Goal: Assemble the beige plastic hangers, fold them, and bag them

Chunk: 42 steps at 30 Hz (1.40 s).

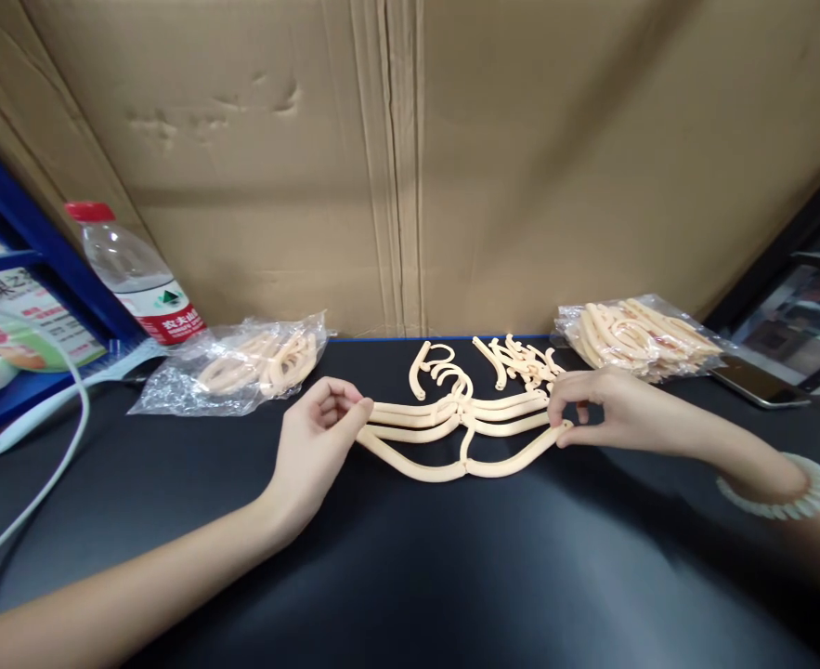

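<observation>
A cream plastic hanger (465, 460) lies on the black table (410, 576), nearest me in a small stack of like hangers (451, 413). My left hand (316, 446) is closed in a pinch on the hanger's left tip. My right hand (608, 409) pinches its right tip; a pale bead bracelet (786, 497) is on that wrist. Loose cream hooks (514, 362) lie just behind the stack.
A clear bag of cream parts (242, 367) sits at the back left, another bag (636, 334) at the back right. A water bottle (141, 279) leans at the left by a blue rack. A white cable (61, 446) crosses the left. A cardboard wall (410, 158) stands behind. A phone (750, 381) lies far right.
</observation>
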Available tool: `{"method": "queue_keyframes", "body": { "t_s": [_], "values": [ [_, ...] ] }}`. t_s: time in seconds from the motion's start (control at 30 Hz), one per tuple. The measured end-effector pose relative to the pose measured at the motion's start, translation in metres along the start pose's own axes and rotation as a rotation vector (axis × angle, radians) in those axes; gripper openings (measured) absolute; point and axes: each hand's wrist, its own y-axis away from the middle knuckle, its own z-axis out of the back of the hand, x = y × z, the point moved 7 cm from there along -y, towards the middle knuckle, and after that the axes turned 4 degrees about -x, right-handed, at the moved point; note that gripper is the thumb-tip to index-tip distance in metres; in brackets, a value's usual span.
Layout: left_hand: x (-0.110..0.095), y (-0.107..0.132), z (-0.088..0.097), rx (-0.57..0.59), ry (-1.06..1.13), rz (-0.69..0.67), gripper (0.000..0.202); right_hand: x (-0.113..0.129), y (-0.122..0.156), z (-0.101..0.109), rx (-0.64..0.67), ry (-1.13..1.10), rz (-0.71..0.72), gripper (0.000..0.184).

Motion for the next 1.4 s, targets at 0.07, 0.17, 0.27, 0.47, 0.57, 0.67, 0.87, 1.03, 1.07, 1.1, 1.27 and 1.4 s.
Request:
{"method": "queue_keyframes", "body": {
  "t_s": [0.07, 0.17, 0.27, 0.47, 0.57, 0.67, 0.87, 1.03, 1.07, 1.1, 1.27, 1.4],
  "values": [
    [-0.003, 0.002, -0.004, 0.060, -0.143, -0.082, 0.016, 0.000, -0.001, 0.000, 0.002, 0.031, 0.015, 0.007],
    [-0.015, 0.008, -0.008, 0.095, -0.329, -0.245, 0.009, 0.001, -0.002, 0.000, 0.006, 0.052, 0.013, 0.008],
    [-0.027, 0.017, -0.015, 0.142, -0.465, -0.427, 0.004, 0.000, -0.003, -0.001, 0.031, 0.064, -0.008, 0.010],
    [-0.038, 0.039, -0.036, 0.380, -0.618, -0.741, 0.012, -0.006, -0.002, -0.006, 0.084, 0.098, -0.068, 0.014],
    [-0.037, 0.044, -0.042, 0.446, -0.646, -0.800, 0.013, -0.008, 0.000, -0.007, 0.087, 0.109, -0.089, 0.015],
    [-0.034, 0.043, -0.044, 0.449, -0.691, -0.822, 0.014, -0.008, 0.001, -0.007, 0.097, 0.121, -0.100, 0.015],
    [-0.027, 0.037, -0.041, 0.436, -0.740, -0.788, 0.019, -0.007, 0.001, -0.006, 0.091, 0.140, -0.097, 0.017],
    [-0.025, 0.037, -0.040, 0.425, -0.776, -0.757, 0.023, -0.008, 0.001, -0.004, 0.054, 0.197, -0.110, 0.015],
    [-0.025, 0.037, -0.040, 0.426, -0.787, -0.758, 0.022, -0.008, 0.001, -0.004, 0.051, 0.215, -0.111, 0.015],
    [-0.024, 0.036, -0.040, 0.427, -0.795, -0.760, 0.022, -0.007, 0.001, -0.004, 0.048, 0.230, -0.111, 0.015],
    [-0.034, 0.038, -0.041, 0.400, -0.731, -0.800, 0.026, -0.005, 0.002, -0.002, 0.004, 0.260, -0.109, 0.014],
    [-0.070, 0.058, -0.030, 0.323, -0.495, -0.878, 0.054, 0.001, 0.004, -0.002, -0.031, 0.253, -0.075, 0.012]
  ]
}}
